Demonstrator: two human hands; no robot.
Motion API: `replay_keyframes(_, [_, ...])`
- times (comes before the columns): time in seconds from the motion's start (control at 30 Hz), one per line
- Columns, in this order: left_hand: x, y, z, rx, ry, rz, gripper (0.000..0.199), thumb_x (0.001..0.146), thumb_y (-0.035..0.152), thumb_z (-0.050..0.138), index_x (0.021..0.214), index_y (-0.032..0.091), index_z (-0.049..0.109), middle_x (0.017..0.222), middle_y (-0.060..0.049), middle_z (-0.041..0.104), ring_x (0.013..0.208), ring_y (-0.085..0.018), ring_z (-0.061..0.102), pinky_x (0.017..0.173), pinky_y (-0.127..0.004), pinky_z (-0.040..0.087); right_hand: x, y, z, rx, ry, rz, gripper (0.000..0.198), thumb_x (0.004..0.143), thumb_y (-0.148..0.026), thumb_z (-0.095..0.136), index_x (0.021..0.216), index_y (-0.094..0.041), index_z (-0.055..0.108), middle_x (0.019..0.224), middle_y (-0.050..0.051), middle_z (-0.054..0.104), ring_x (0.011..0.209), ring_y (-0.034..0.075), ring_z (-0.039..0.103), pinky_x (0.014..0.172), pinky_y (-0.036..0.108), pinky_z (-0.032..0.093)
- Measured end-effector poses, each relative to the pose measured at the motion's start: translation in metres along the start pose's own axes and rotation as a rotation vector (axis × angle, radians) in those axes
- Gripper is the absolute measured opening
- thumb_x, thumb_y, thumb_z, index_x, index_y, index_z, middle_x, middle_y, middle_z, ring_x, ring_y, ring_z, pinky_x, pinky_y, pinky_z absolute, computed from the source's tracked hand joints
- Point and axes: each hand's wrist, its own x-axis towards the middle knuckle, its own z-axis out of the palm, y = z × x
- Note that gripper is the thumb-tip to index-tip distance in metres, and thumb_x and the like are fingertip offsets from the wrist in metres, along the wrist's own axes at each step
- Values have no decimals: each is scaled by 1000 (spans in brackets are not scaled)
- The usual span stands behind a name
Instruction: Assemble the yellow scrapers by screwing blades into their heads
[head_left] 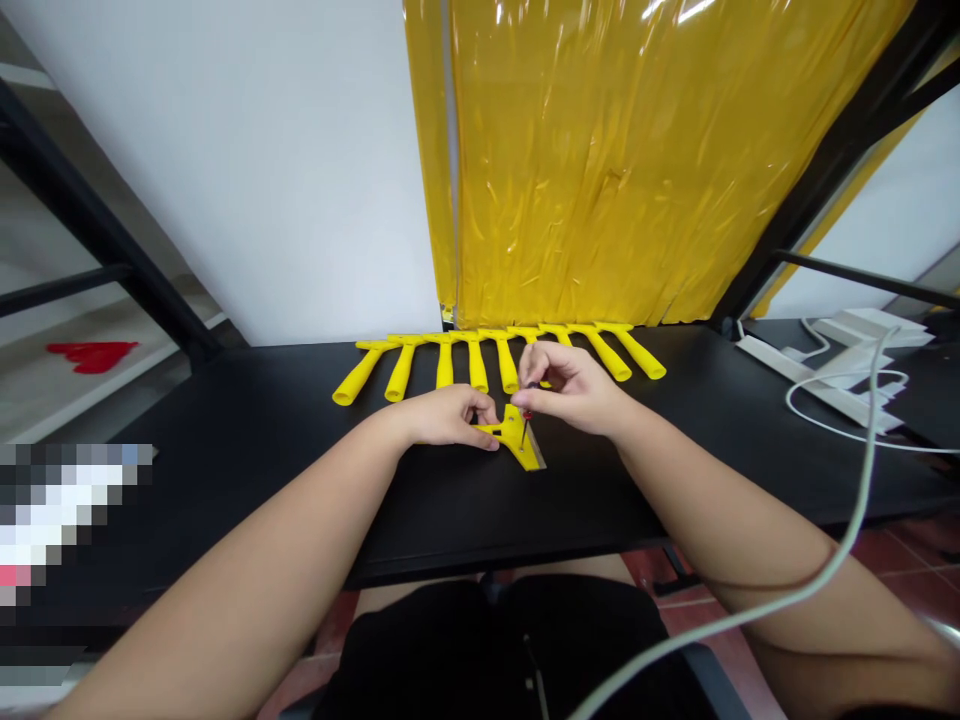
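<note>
Near the middle of the black table, my left hand (455, 415) is closed around the handle of a yellow scraper (517, 440). The scraper's wide head points right, with a thin metal blade along its edge. Pinched in the fingers of my right hand (571, 388) is a small screwdriver (526, 418) with a dark and red handle. It stands nearly upright, its tip at a screw on the scraper head. My palm and fingers hide most of the scraper's handle and the top of the screwdriver.
Several yellow scraper handles (480, 365) lie in a row along the back of the black table (277, 480). White power strips (832, 385) with cables sit at right. A pale cable (862, 500) crosses over my right forearm. Yellow plastic sheeting (600, 170) hangs behind.
</note>
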Motion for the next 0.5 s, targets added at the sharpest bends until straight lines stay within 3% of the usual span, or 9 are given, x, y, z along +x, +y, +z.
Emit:
replay_keyframes(0.1, [1, -1, 1, -4, 3, 5, 42, 74, 56, 81, 91, 19, 71, 76, 3, 58, 66, -13, 47, 64, -28, 33, -1, -4, -4, -65, 37, 47, 33, 78, -28, 90, 75, -19, 59, 77, 0, 65, 66, 13, 64, 63, 28, 54])
replay_keyframes(0.3, [5, -7, 3, 20, 12, 6, 43, 74, 55, 82, 95, 18, 75, 78, 1, 63, 70, -14, 49, 67, -28, 35, 0, -1, -15, 34, 44, 107, 31, 79, -34, 89, 73, -19, 62, 71, 1, 72, 64, 15, 70, 65, 29, 58])
replay_keyframes(0.5, [6, -9, 3, -3, 37, -4, 49, 70, 57, 84, 97, 17, 75, 75, 1, 62, 68, -14, 50, 67, -28, 36, 1, 5, -11, 220, -71, 231, 29, 88, -43, 81, 94, -15, 73, 82, 5, 74, 75, 16, 70, 78, 34, 59])
